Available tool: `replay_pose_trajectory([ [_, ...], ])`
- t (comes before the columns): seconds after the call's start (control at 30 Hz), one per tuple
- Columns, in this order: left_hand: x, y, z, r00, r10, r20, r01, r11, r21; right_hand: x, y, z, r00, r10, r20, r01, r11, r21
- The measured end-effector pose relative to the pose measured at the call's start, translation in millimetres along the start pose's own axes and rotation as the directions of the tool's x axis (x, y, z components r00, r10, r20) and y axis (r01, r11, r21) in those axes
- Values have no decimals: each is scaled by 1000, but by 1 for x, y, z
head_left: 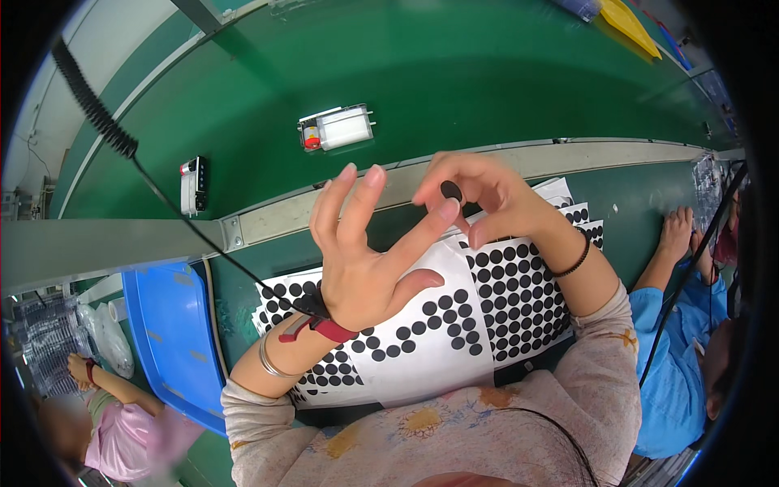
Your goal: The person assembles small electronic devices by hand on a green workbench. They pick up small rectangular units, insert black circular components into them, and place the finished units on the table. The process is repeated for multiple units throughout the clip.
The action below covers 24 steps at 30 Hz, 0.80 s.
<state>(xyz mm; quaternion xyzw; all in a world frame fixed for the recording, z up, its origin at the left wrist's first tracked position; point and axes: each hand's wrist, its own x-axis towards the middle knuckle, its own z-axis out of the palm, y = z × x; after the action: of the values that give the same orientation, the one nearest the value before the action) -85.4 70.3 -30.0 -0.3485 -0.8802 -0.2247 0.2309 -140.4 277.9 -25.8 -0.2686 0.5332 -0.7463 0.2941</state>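
Note:
A small round black sticker (451, 191) sits at the tip of my left index finger, within the curled fingers of my right hand. My left hand (353, 260) is open, its fingers spread and its index stretched to meet the right hand. My right hand (497, 195) is bent around the sticker from the right; whether the sticker clings to the left fingertip or is pinched by the right fingers is hard to tell. Under both hands lie white sheets (422, 369) with rows of round black stickers (519, 300); part of the top sheet is bare of them.
Beyond a metal rail (276, 221), two white devices (345, 128) (193, 185) rest on a green surface. A blue tray (174, 333) stands at left. A coiled black cord (93, 101) runs to my red wrist strap (333, 329). Co-workers in pink (134, 438) and blue (673, 373) sit on either side.

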Motion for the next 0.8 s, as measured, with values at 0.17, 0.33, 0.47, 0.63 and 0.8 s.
replay_pose_trajectory([
  [0.17,4,6,0,999,36,32,-41,986,160,2,11,-14,986,-169,-1,168,984,65],
  [0.33,4,6,2,999,36,22,-39,986,164,1,14,-12,986,-147,-74,157,977,145],
  [0.47,5,8,3,1000,-1,18,-1,995,101,-1,16,-17,984,-165,-68,172,977,123],
  [0.63,5,12,8,998,-68,1,68,998,10,-3,11,-16,990,-109,-92,123,980,154],
  [0.8,5,6,6,999,25,25,-26,999,47,-2,14,-17,987,-136,-89,150,974,169],
])
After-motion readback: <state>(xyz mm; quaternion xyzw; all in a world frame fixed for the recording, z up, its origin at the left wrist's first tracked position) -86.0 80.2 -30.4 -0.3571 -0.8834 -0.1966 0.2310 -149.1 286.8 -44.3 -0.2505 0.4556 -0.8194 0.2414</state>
